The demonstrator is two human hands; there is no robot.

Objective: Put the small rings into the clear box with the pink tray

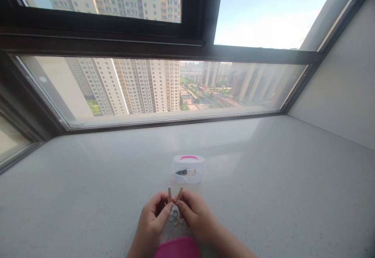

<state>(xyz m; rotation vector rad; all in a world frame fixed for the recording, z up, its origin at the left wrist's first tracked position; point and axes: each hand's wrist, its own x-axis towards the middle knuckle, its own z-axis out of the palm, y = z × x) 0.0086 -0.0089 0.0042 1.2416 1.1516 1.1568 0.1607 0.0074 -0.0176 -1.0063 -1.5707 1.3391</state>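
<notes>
Big dark-framed window [187, 86] runs along behind a small clear plastic box [188, 169] with a white lid and pink handle, which sits on a pale speckled stone desk [278, 180]. Just in front of the box, the left hand [150, 223] and right hand [196, 215] meet fingertip to fingertip, each pinching one of two short pale wooden sticks [170, 194] that stand up in a V. Nearer than the hands there's a pink rounded thing [177, 248]. Under the fingers lie small metal rings [175, 218], too tiny to make out.
</notes>
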